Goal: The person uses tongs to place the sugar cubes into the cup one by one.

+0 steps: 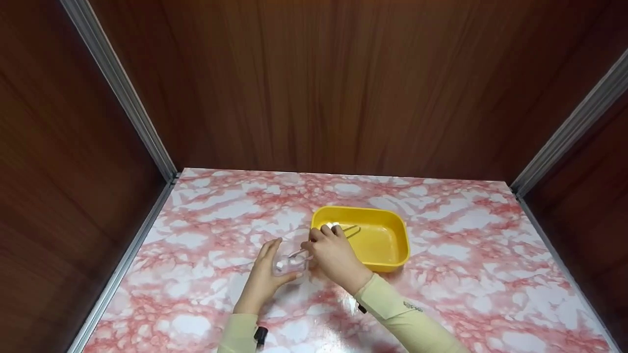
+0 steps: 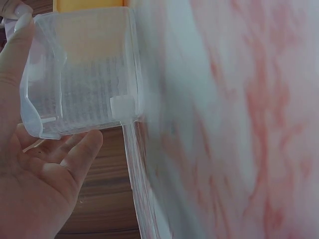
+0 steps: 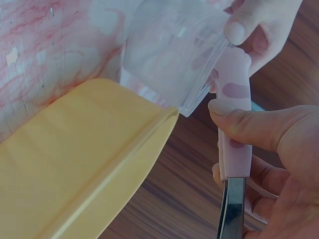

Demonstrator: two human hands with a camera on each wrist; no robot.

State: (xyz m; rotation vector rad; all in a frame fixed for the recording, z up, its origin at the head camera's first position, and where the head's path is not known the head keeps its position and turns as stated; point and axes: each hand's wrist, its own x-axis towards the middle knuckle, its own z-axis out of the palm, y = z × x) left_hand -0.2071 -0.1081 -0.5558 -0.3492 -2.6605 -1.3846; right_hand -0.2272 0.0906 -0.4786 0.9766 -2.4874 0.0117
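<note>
My left hand (image 1: 263, 280) holds a clear plastic box (image 2: 89, 64) upright on the table, thumb on one side and fingers on the other. A small white block (image 2: 122, 107) shows in the box's lower corner. My right hand (image 1: 337, 255) grips small metal tongs (image 1: 354, 229) with pink, spotted ends (image 3: 234, 94). The pink ends point left, at the clear box, while the metal bend stands over the yellow tub (image 1: 403, 245). Something white (image 1: 332, 225) shows in the tub behind my right fingers; its kind is hidden.
The table top (image 1: 221, 211) has a red and white marbled pattern. Brown wood-grain panels (image 1: 319, 88) rise behind it and at both sides, with metal rails (image 1: 122, 88) at the corners. The tub's left wall is close beside the clear box.
</note>
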